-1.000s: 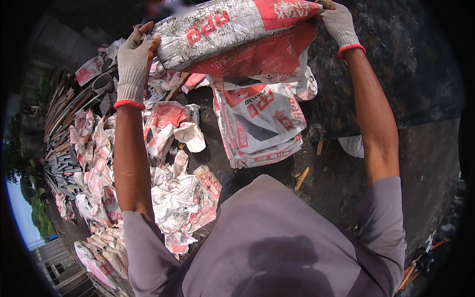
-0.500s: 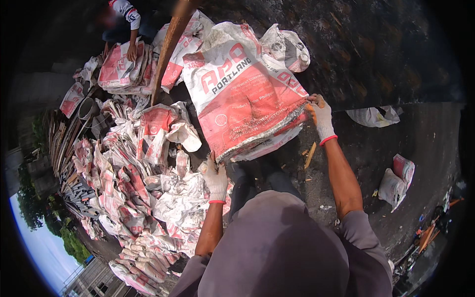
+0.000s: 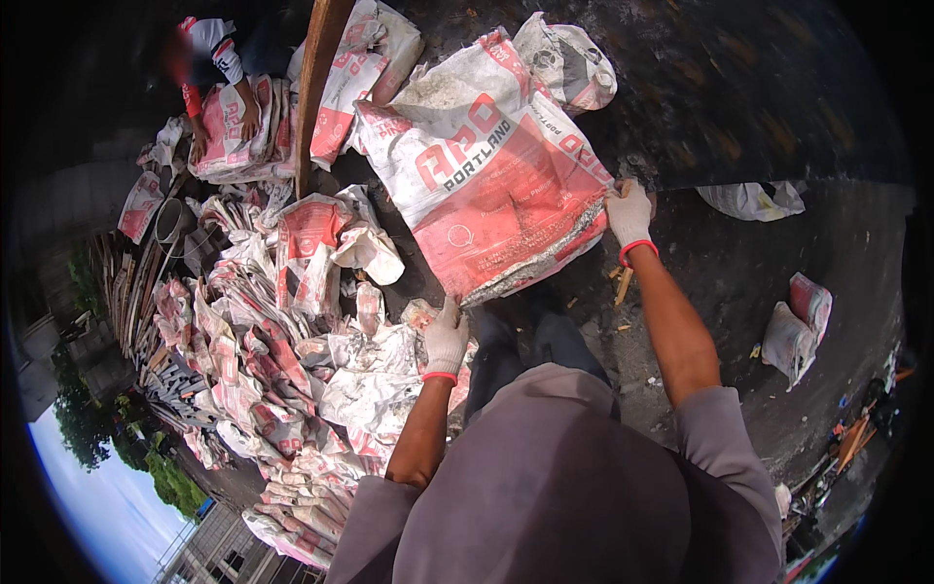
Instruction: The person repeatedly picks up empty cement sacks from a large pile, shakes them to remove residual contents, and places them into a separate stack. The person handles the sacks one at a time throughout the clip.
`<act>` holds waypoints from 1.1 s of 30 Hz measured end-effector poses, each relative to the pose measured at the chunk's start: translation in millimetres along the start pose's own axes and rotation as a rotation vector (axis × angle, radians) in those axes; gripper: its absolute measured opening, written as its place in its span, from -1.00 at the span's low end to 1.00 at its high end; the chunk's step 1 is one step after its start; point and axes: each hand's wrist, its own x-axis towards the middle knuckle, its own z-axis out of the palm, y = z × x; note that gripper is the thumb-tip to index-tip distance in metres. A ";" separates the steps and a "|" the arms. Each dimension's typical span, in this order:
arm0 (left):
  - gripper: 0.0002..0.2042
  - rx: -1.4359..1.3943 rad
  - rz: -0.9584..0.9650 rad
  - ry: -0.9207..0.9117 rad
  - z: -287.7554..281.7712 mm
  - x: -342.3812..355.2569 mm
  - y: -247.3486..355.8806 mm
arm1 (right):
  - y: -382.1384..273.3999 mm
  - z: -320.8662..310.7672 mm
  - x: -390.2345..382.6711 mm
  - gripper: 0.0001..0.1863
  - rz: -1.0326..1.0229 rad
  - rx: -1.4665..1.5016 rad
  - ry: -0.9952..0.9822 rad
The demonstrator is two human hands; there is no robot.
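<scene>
Both of my hands wear pale knit gloves with red cuffs. My left hand [image 3: 445, 338] grips the lower left corner of a flattened red-and-white paper sack [image 3: 486, 195], fingers closed on its edge. Higher up, my right hand [image 3: 628, 216] holds the same sack at its right corner. The sack lies spread over a stack of similar sacks, which it mostly hides, just beyond my feet [image 3: 496, 350]. Behind it sits another crumpled white sack [image 3: 567, 60].
A heap of torn sacks [image 3: 263, 380] fills the left, with boards [image 3: 122, 282] beyond. A co-worker [image 3: 224, 49] bends over stacked sacks [image 3: 263, 156] beside an upright plank [image 3: 316, 78]. Two sacks [image 3: 788, 341] lie at right on dark ground [image 3: 730, 292].
A second ago my hands held the sack up high, stretched between them. It has come down flat onto the stack, and both hands have moved lower. The co-worker has come into view.
</scene>
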 end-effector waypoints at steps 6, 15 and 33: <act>-0.57 0.016 0.016 -0.091 -18.3 6.5 17.9 | -10.4 13.7 -66.6 -0.14 -0.202 -0.455 0.204; -0.45 0.005 0.274 0.236 -96.1 119.1 55.1 | -87.3 66.0 -175.7 -0.03 -0.028 -0.502 -0.039; -0.54 -0.643 -0.001 -0.027 -113.3 447.7 -117.4 | -43.7 177.1 -151.9 0.08 0.322 -0.652 -0.077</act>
